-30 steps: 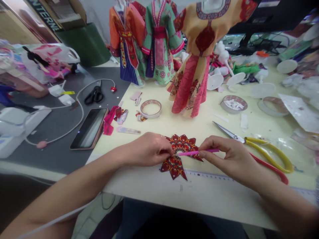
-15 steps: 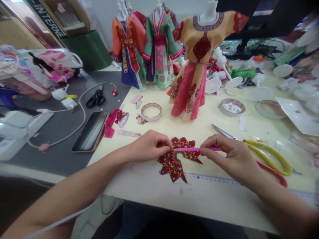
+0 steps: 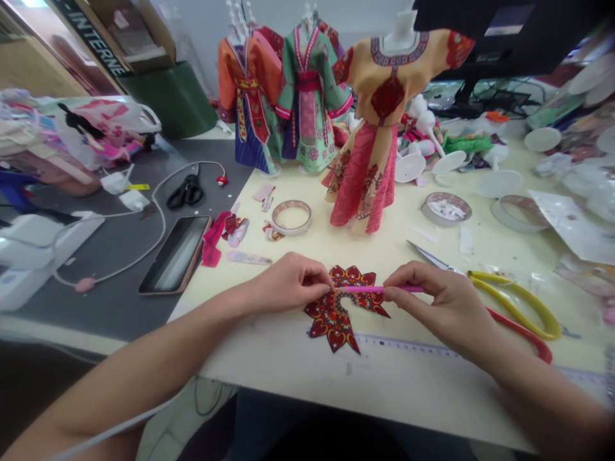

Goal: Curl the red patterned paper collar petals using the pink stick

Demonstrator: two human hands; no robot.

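A dark red patterned piece with a petal-like pointed edge and a rounded notch (image 3: pixel 335 320) lies flat on the table in front of me. My right hand (image 3: pixel 442 307) pinches a slim pink pen-like stick (image 3: pixel 358 289) between thumb and fingers. The stick lies nearly level across the piece, its left tip close to my left fingertips. My left hand (image 3: pixel 293 282) is closed in a pinch at the piece's upper left part. What sits between those fingers, if anything, is hidden. A clear ruler (image 3: pixel 413 346) runs along below the piece, passing under my right arm.
Yellow- and red-handled scissors (image 3: pixel 519 301) lie beside my right hand. Tape rolls (image 3: pixel 291 218), fabric scraps (image 3: pixel 214 238) and a phone (image 3: pixel 175 255) lie around. Dressed doll forms (image 3: pixel 365 186) stand behind, with black scissors (image 3: pixel 185 191) and a white cable (image 3: pixel 156 211) at left.
My right hand and the pink stick have shifted very slightly left. My left hand keeps its pinch in the same place, and the patterned piece lies as before.
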